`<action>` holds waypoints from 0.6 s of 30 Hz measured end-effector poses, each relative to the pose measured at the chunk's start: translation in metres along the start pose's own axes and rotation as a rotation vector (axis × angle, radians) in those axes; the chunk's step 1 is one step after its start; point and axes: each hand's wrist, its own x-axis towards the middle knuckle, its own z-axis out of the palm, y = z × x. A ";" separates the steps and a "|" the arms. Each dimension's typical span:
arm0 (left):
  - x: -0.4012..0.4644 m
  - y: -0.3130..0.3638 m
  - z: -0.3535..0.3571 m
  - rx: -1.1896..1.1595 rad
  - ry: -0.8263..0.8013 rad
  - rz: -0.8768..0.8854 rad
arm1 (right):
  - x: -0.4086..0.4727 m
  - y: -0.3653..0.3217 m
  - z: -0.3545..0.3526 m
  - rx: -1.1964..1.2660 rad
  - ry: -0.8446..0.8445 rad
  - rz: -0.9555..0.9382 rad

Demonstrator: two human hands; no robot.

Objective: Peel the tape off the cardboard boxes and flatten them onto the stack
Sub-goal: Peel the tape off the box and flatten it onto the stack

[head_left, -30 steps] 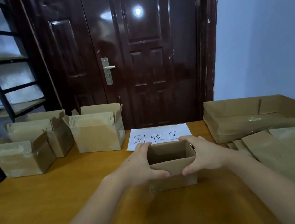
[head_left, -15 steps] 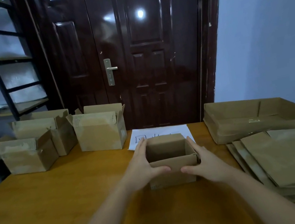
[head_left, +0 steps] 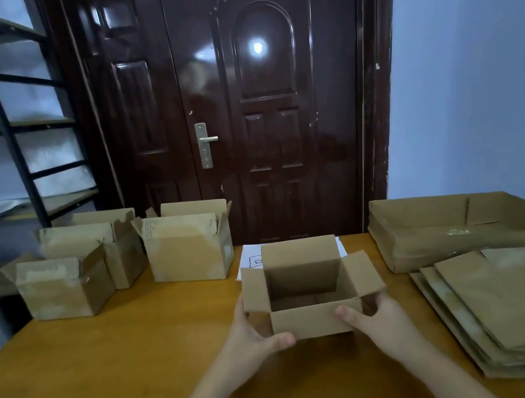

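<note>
A small open cardboard box point(head_left: 316, 320) stands at the middle of the wooden table, its four top flaps spread outward. My left hand point(head_left: 253, 337) grips its left side, thumb on the front wall. My right hand point(head_left: 377, 322) grips the right side, thumb on the front wall. A stack of flattened cardboard point(head_left: 522, 304) lies on the table to the right. Three more upright open boxes wait at the back left: one point(head_left: 190, 251), one point(head_left: 64, 289) and one point(head_left: 116, 244) behind it.
A large shallow cardboard tray point(head_left: 433, 232) lies at the back right. A white paper sign point(head_left: 250, 258) lies behind the held box, mostly hidden. A dark door point(head_left: 274, 110) stands beyond the table point(head_left: 111, 380); a metal shelf rack point(head_left: 7, 137) is at left.
The box's flaps, folded in before, now stand spread open. My hands have shifted from the rim down to the box's sides. The camera has tilted and moved closer.
</note>
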 end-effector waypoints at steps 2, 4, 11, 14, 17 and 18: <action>-0.003 0.001 0.005 0.066 -0.075 -0.023 | -0.005 -0.001 0.004 -0.019 -0.091 -0.030; -0.001 0.002 0.008 0.099 -0.114 -0.012 | -0.006 -0.002 0.008 -0.066 -0.164 -0.043; 0.002 0.002 -0.002 0.251 -0.030 0.054 | -0.003 -0.006 -0.003 -0.098 -0.292 -0.132; 0.004 0.015 -0.001 0.216 0.128 0.083 | -0.004 -0.011 -0.002 -0.031 -0.166 -0.194; 0.003 0.029 0.004 0.146 0.235 0.107 | -0.010 -0.022 0.001 0.044 -0.019 -0.241; 0.001 0.033 0.005 0.116 0.266 0.122 | -0.012 -0.026 0.002 0.077 0.034 -0.250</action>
